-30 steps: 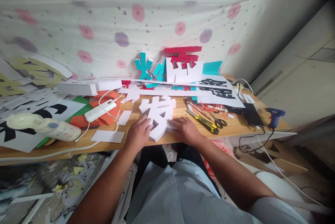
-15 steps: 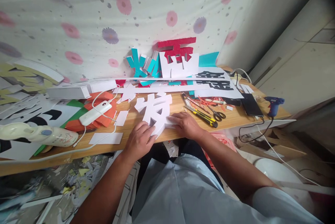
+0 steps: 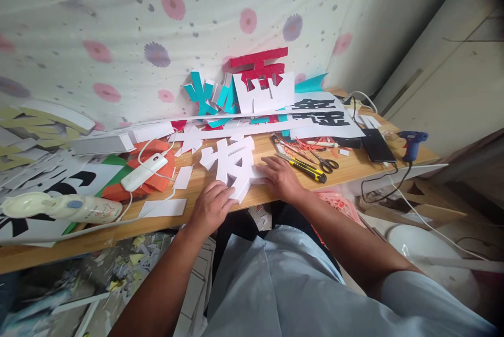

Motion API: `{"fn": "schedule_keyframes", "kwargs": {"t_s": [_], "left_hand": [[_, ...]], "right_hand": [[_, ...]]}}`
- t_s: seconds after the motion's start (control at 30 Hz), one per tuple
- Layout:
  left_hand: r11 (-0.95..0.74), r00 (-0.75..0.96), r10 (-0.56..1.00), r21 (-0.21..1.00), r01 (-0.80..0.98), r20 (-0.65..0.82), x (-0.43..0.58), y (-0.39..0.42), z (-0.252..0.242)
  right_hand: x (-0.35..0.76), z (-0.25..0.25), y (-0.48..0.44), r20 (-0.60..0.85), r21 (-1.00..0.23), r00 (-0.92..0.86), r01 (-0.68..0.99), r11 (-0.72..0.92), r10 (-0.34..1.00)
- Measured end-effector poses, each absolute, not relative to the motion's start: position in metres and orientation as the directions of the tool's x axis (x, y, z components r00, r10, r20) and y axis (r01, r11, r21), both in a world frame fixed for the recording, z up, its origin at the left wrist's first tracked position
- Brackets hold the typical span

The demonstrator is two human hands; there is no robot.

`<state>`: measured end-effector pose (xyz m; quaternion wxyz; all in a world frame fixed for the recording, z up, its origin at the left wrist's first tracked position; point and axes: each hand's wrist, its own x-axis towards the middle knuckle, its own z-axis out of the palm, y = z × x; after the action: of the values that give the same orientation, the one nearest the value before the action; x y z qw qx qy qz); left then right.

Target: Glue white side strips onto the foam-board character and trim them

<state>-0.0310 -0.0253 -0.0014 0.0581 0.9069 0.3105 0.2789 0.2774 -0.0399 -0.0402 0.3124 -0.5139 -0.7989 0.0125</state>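
A white three-dimensional Chinese character, apparently of foam board, lies near the table's front edge. My left hand is closed at its lower left stroke, thumb and fingers against the end. On the other side, my right hand lies with fingers stretched out and a little apart, their tips touching the right stroke's end. Beyond my right hand are a yellow-and-black utility knife and black-handled scissors. Small white card pieces lie left of the character.
A blue glue gun stands at the right beside a black phone-like slab. Red and teal characters lean at the back. At the left are a white power strip, its cable and a cream-coloured handheld appliance.
My right hand's fingers have spread and eased slightly at the character's right stroke. My left hand stays at the lower left stroke. The camera view has shifted a little.
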Motion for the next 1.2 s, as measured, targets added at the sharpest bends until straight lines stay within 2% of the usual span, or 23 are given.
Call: {"fn": "schedule_keyframes", "kwargs": {"t_s": [0.17, 0.27, 0.37, 0.53, 0.63, 0.73, 0.87, 1.2], "left_hand": [[-0.860, 0.713, 0.492, 0.151, 0.488, 0.500, -0.030, -0.021, 0.002], [-0.881, 0.729, 0.450, 0.120, 0.459, 0.517, -0.025, -0.020, 0.005], [-0.885, 0.726, 0.444, 0.133, 0.446, 0.525, -0.019, -0.020, 0.009], [-0.877, 0.668, 0.461, 0.181, 0.446, 0.584, -0.009, -0.011, 0.018], [-0.859, 0.613, 0.492, 0.233, 0.455, 0.618, -0.003, -0.005, 0.030], [-0.820, 0.570, 0.562, 0.311, 0.481, 0.599, 0.003, 0.001, 0.044], [-0.768, 0.541, 0.639, 0.414, 0.489, 0.547, 0.007, 0.010, 0.055], [-0.588, 0.462, 0.806, 0.594, 0.549, 0.371, 0.012, 0.025, 0.074]], "right_hand": [[0.260, -0.050, -0.076, 0.660, -0.435, -0.149, 0.724, 0.535, 0.737], [0.243, -0.060, -0.092, 0.676, -0.454, -0.215, 0.633, 0.627, 0.705], [0.228, -0.066, -0.098, 0.645, -0.506, -0.243, 0.575, 0.643, 0.724], [0.217, -0.069, -0.100, 0.589, -0.685, -0.085, 0.475, 0.553, 0.803], [0.213, -0.067, -0.099, 0.444, -0.830, 0.006, 0.379, 0.409, 0.896], [0.207, -0.063, -0.093, 0.301, -0.946, 0.086, 0.154, 0.286, 0.950], [0.201, -0.055, -0.081, 0.196, -0.965, 0.171, -0.142, 0.221, 0.966], [0.213, -0.035, -0.064, 0.209, -0.950, 0.243, -0.181, 0.256, 0.947]]}}
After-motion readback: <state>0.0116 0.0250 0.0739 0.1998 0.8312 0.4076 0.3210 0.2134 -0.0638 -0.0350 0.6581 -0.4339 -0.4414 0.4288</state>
